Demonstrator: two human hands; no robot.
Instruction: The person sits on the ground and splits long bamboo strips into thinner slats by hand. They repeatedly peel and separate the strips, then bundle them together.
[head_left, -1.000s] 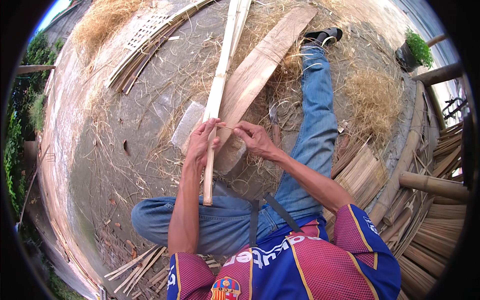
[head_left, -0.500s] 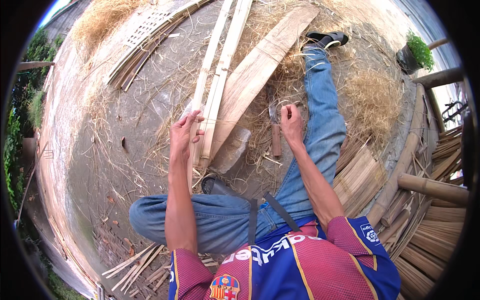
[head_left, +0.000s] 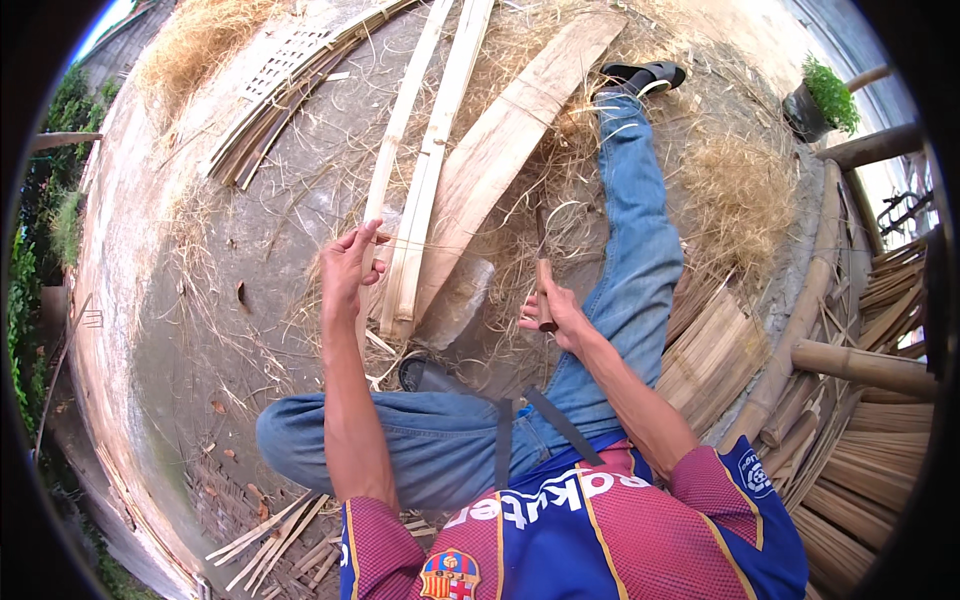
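My left hand (head_left: 349, 268) grips a long pale bamboo slat (head_left: 398, 130) near its lower end; the slat runs up and away over the ground. A second split slat (head_left: 435, 170) lies right beside it. My right hand (head_left: 556, 312) is closed around the wooden handle of a knife (head_left: 543, 268), its blade pointing up, beside my outstretched right leg in blue jeans (head_left: 630, 230). A wide flat bamboo plank (head_left: 505, 140) lies between the slats and that leg. I sit on the ground with my left knee bent.
Dry straw and bamboo shavings (head_left: 740, 190) litter the concrete ground. A bundle of thin strips (head_left: 280, 110) lies at the upper left, stacked bamboo poles (head_left: 850, 365) and woven strips at the right, a potted plant (head_left: 825, 95) at the far right.
The single piece has come apart into two slats lying side by side. My right hand has left the bamboo, moved right and now holds the knife.
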